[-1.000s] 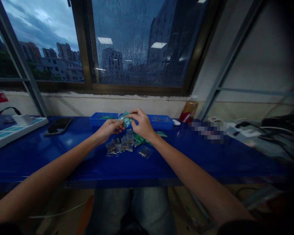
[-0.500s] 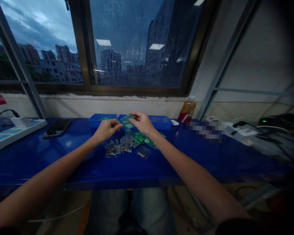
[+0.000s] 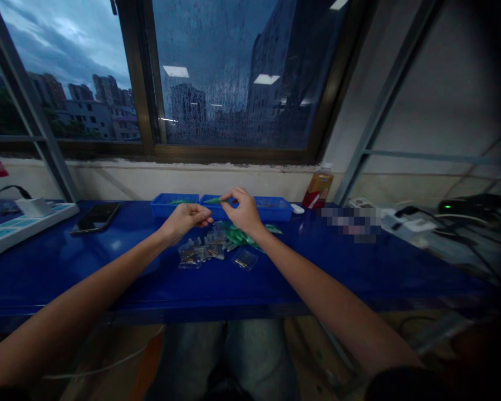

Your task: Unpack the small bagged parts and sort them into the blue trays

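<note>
Between thumb and fingertips, my right hand (image 3: pixel 242 210) pinches a green plastic bag (image 3: pixel 212 200). The bag now shows as a thin green strip, pointing left over the middle blue tray (image 3: pixel 207 211). Beside it on the left, my left hand (image 3: pixel 188 216) is closed with its fingers curled; whatever it may hold is hidden. Below the hands lie a pile of small clear bags (image 3: pixel 204 248) with metallic pieces inside and a heap of green bags (image 3: pixel 239 236). One clear bag (image 3: pixel 245 259) lies apart, nearer to me.
Blue trays, including one on the left (image 3: pixel 163 210) and one on the right (image 3: pixel 275 214), stand along the wall. A phone (image 3: pixel 96 217) and a power strip (image 3: pixel 33 228) lie to the left. At the back right stands a drink bottle (image 3: pixel 318 189), beside a small white object (image 3: pixel 298 209).
The green bag was spread out between both hands; now it is seen nearly edge-on in my right hand. My left fingers have curled in more.
</note>
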Tool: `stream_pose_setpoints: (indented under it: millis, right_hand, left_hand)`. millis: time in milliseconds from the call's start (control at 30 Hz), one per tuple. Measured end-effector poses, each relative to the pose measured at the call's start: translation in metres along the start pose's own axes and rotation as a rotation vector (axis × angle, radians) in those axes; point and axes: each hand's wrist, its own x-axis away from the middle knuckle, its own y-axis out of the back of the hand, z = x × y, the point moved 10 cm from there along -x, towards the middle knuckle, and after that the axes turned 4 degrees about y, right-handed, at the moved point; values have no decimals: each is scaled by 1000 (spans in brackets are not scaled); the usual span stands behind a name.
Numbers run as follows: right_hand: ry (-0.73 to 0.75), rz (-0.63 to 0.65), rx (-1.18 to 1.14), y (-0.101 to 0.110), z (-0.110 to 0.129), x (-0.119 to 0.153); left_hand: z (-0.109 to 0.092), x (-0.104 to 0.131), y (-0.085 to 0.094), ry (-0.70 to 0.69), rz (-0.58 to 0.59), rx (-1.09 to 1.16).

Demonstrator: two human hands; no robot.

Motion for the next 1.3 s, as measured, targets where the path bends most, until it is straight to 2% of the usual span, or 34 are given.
stream_pose_setpoints:
  millis: [200, 300, 433, 500, 633, 733, 833, 933, 1067, 1133, 1200, 1300]
  right_hand:
    - [64, -36, 37, 5, 12, 1]
    - [77, -56, 78, 8, 13, 2]
    - [122, 8, 102, 3, 18, 2]
    - [127, 55, 97, -2, 20, 3]
    - [76, 122, 29, -10, 17, 3]
    - [-80, 246, -144, -26, 2, 5]
    - [-234, 336, -342, -40, -10, 11]
    - [-268, 262, -355, -37, -18, 12]
    - [-244, 114, -142, -22, -32, 10]
    - [-280, 70, -93, -20, -43, 6]
    - [-373, 49, -115, -28, -57, -2]
    - [-523, 64, -290, -55, -68, -20]
  left_hand:
    - [-3, 1, 5, -33, -63, 23]
    - [-3, 2, 10, -9, -84, 130]
    - [1, -2, 12, 33, -35, 369]
    - [3, -4, 13, 40, -23, 380]
    - [1, -5, 17, -35, -81, 70]
    - [-15, -2, 21, -179, -167, -262]
    - [-30, 2, 21, -309, -204, -546]
    - [-34, 3, 19, -367, -198, -700]
    - [-29, 0, 11, -390, -154, -815]
    - [-27, 0, 3, -427, -104, -883]
    - [-26, 2, -6, -459, -56, -926]
    - [-24, 5, -15, -460, 13, -920]
